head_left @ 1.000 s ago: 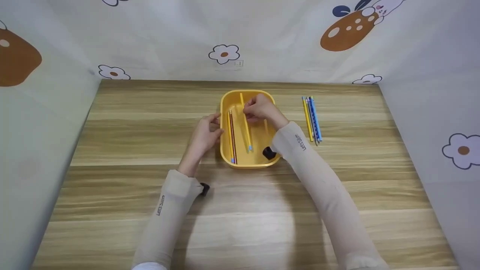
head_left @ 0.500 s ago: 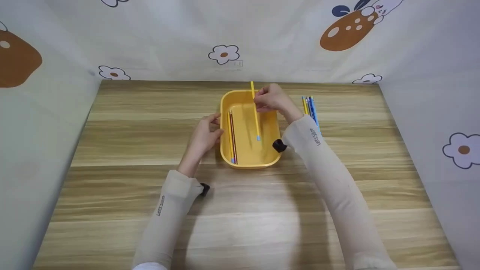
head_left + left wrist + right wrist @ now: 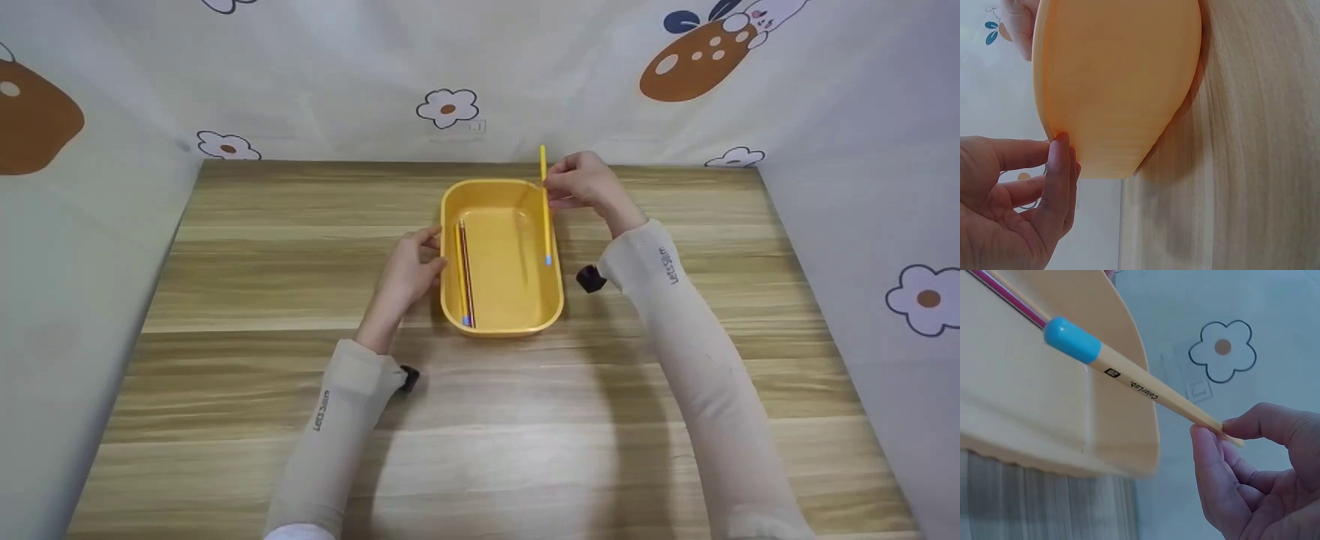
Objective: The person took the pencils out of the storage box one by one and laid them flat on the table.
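In the head view my right hand pinches a yellow pencil between thumb and fingertips. Its blue cap points toward me, and the pencil overlaps the right rim of a yellow plastic bin. At the bin's left side my left hand touches the rim and outer wall with its thumb and fairly straight fingertips. Inside the bin, a yellow pencil and a dark red pencil lie side by side along the left wall.
The bin stands on a wood-grain table. Behind it hangs a pale cloth wall with printed flowers, and similar walls rise left and right. A black wrist camera juts from my right sleeve, near the bin.
My right hand has lifted the yellow pencil from over the bin's middle and carried it right to the right rim. Its sleeve now hides the pencils lying on the table. My left hand stays put.
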`<state>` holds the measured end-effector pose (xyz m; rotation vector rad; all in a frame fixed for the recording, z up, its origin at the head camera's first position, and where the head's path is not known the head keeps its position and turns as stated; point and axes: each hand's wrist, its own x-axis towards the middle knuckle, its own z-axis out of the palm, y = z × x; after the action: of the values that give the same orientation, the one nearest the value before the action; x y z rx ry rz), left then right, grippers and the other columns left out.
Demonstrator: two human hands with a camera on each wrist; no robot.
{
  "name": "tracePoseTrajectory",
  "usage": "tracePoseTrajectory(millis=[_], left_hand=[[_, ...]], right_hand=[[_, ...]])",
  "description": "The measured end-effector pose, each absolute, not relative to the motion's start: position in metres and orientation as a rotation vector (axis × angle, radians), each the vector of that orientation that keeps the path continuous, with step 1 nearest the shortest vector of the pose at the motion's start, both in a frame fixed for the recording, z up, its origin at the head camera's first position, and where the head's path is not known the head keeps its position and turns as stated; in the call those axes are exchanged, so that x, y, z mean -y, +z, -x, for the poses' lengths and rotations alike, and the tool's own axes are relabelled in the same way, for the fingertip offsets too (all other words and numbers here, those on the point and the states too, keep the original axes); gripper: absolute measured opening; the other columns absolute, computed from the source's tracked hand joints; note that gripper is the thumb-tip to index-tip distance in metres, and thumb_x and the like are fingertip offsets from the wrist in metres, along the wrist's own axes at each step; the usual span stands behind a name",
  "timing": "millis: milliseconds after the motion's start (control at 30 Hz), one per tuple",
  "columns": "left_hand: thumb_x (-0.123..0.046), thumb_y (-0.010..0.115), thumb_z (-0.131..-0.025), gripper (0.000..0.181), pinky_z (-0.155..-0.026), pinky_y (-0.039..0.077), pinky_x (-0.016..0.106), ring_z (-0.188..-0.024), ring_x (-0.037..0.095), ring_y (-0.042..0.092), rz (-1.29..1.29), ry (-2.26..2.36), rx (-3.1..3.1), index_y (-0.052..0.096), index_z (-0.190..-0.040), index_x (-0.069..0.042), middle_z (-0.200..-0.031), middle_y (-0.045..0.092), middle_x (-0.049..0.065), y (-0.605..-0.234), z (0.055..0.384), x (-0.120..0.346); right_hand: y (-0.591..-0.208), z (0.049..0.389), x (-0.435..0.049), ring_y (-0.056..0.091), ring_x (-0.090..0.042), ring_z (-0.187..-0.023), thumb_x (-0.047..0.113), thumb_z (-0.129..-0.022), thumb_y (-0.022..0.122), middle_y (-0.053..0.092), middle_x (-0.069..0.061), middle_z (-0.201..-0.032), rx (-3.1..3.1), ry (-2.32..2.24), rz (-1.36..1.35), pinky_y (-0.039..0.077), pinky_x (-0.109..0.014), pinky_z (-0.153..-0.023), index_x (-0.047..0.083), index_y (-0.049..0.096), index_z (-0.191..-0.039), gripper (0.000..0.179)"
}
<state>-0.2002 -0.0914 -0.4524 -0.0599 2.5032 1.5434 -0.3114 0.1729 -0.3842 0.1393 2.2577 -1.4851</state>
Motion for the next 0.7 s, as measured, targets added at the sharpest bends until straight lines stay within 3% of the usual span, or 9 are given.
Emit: tracePoseTrajectory(millis=[533,700], left_hand=[[-0.002,0.059,-0.095,0.056,-0.076,0.063,0.035,-0.113,0.029,0.065,0.085,1.534,-2.481,0.044,-0.149,-0.004,-0.133,0.054,0.017,-0.452,0.201,0.091],[-0.003,0.059,-0.096,0.056,-0.076,0.063,0.035,-0.113,0.029,0.065,0.084,1.520,-2.488,0.043,-0.150,-0.005,-0.133,0.052,0.017,-0.453,0.202,0.091]], right_hand=[[-0.386,0.315,-0.237,0.065,-0.006,-0.061,0.009,-0.095,0.060,0.064,0.002,-0.071,-2.314,-1.485,-0.240,0.060,-0.017,-0.062,-0.002,0.055,-0.109,0.019],[-0.394,0.316,-0.257,0.065,-0.006,-0.061,0.009,-0.094,0.060,0.063,0.003,-0.069,-2.343,-1.462,-0.297,0.061,-0.019,-0.064,0.000,0.056,-0.103,0.013]])
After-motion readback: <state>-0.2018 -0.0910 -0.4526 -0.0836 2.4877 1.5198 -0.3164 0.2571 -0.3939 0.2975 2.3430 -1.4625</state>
